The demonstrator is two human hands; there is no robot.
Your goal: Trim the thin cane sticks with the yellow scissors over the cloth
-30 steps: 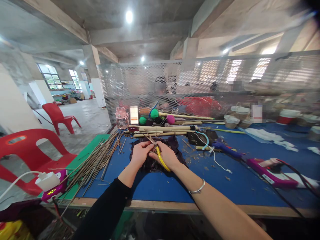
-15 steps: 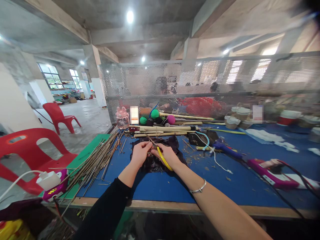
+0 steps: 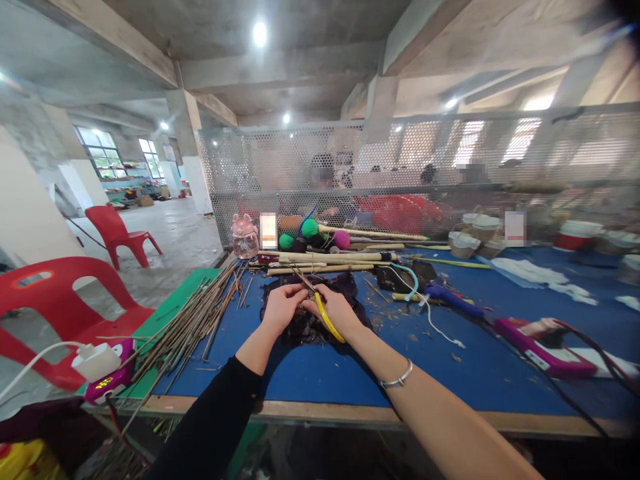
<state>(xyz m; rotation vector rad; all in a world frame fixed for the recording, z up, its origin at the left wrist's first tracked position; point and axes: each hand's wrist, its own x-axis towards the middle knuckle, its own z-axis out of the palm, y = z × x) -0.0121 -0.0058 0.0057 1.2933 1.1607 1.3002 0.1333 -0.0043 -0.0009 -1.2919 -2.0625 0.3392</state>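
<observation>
My right hand (image 3: 334, 311) is closed on a pair of scissors with yellow handles (image 3: 327, 321); the blades point up and away to the left. Close beside it, my left hand (image 3: 283, 305) is closed in a pinch near the blades, and what lies between its fingertips is too small to make out. Both hands are over a crumpled black plastic sheet (image 3: 354, 287) with small scraps on it, lying on the blue tabletop (image 3: 320, 373). A spread bundle of thin brown sticks (image 3: 187, 320) lies to the left of my left hand.
Behind the hands lie pale sticks (image 3: 330, 257), green yarn balls (image 3: 310, 228), a magenta ball (image 3: 341, 239) and a pink bottle (image 3: 245, 237). A perforated metal screen (image 3: 280, 160) stands along the back. Purple power strips (image 3: 543, 347) sit right, and red chairs (image 3: 75, 293) stand left.
The scissor blades now look spread a little apart, and the fingers of both hands have shifted slightly. Everything else stays in place.
</observation>
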